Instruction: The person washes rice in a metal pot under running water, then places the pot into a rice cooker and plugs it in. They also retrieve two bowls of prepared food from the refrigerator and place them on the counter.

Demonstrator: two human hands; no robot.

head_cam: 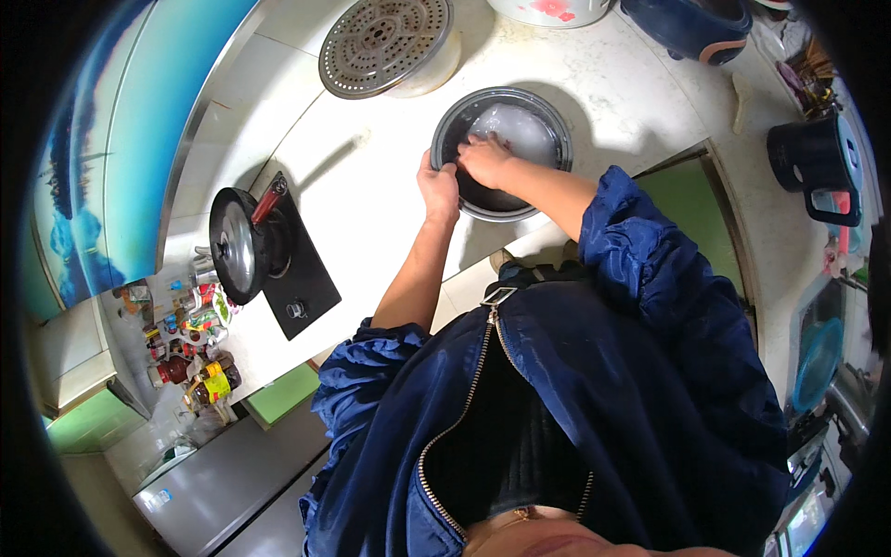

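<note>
A dark grey inner pot (447,139), like that of a rice cooker, stands on the white countertop. Inside it lies something whitish and glossy (523,132), perhaps cloudy water or a wet film; the picture does not settle which. My left hand (438,184) grips the pot's rim on the left, thumb on the edge and fingers along the outer wall. Over the rim, my right hand (485,160) reaches into the pot, its fingertips down by the whitish content. Whether those fingertips hold anything is hidden. Both sleeves are pushed up.
Behind the pot sits a perforated steamer tray (383,42) on a pale pot. At left, a lidded wok (237,244) rests on a black gas hob (306,299). Bottles (212,383) crowd the far left. A dark electric kettle (811,157) and blue basin (818,362) are right.
</note>
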